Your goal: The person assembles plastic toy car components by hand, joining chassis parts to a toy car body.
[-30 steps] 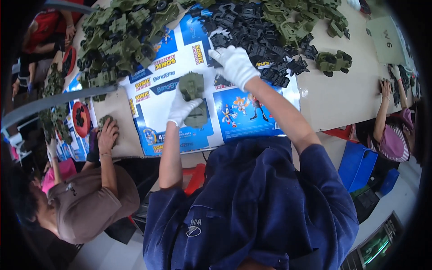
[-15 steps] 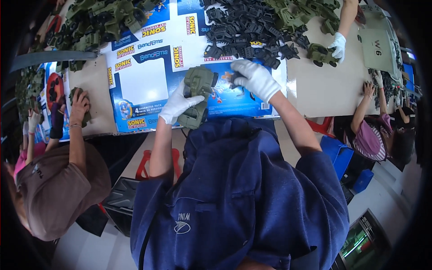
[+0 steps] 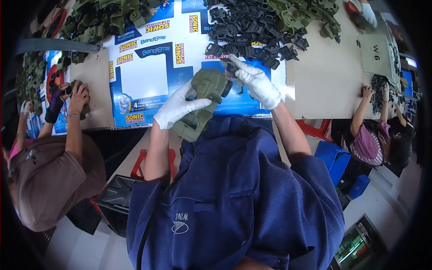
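Observation:
A green toy military vehicle [image 3: 204, 105] lies tilted in my left hand [image 3: 176, 107]. The white-gloved fingers and thumb are closed around its body, and its near end hangs just past the table edge. A small dark plastic part [image 3: 230, 69] is pinched in my right hand [image 3: 259, 84], also white-gloved. That part is close to the vehicle's far end, by a black wheel [image 3: 227, 88]; whether they touch I cannot tell. Just beyond my hands is a heap of black plastic parts [image 3: 247, 33], similar in colour to the pinched one.
A printed blue-and-white cardboard sheet [image 3: 144, 85] covers the table before me. Green toy vehicles are piled at far left [image 3: 105, 20] and far right [image 3: 301, 15]. A card sign [image 3: 377, 55] stands at right. Co-workers' hands work at left [image 3: 77, 96] and far right [image 3: 369, 17].
The vehicle has turned, its far end swinging right toward the dark part. My right hand has tipped the part slightly farther away. A co-worker's gloved hand has taken a green vehicle to the far right.

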Demonstrator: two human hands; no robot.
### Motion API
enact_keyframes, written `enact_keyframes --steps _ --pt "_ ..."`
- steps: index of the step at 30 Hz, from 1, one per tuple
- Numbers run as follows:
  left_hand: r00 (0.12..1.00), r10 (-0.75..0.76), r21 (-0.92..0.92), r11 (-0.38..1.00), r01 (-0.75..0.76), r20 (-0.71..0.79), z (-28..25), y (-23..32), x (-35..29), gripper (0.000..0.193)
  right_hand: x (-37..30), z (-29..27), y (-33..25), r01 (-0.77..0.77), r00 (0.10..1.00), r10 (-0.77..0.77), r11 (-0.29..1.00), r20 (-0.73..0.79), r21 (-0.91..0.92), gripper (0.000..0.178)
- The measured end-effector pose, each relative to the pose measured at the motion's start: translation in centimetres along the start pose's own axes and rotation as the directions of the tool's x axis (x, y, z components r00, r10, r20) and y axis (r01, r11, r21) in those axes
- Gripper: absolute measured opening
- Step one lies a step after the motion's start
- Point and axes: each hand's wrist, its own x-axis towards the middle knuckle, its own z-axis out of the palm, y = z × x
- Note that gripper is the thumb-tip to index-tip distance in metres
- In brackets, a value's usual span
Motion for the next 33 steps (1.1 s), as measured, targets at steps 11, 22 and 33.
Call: enact_keyframes --steps 11,22,33 --pt "0.999 -0.005 0.01 1.0 0.005 0.037 2.9 3.7 -1.1 0.069 -1.0 -0.1 -0.7 0.091 0.963 -0.161 0.949 0.216 0.302 0.068" --pt "0.999 0.008 0.022 1.0 -0.009 0.053 3.4 3.9 -1.1 0.072 -1.2 -1.2 -1.0 0.106 0.97 -0.123 0.99 0.209 0.092 0.071" --pt "1.0 -0.027 -0.093 0.995 0.026 -0.009 4.8 3.2 0.2 0.074 -1.2 0.7 -6.0 0.283 0.959 -0.211 0.751 0.19 -0.596 0.084"
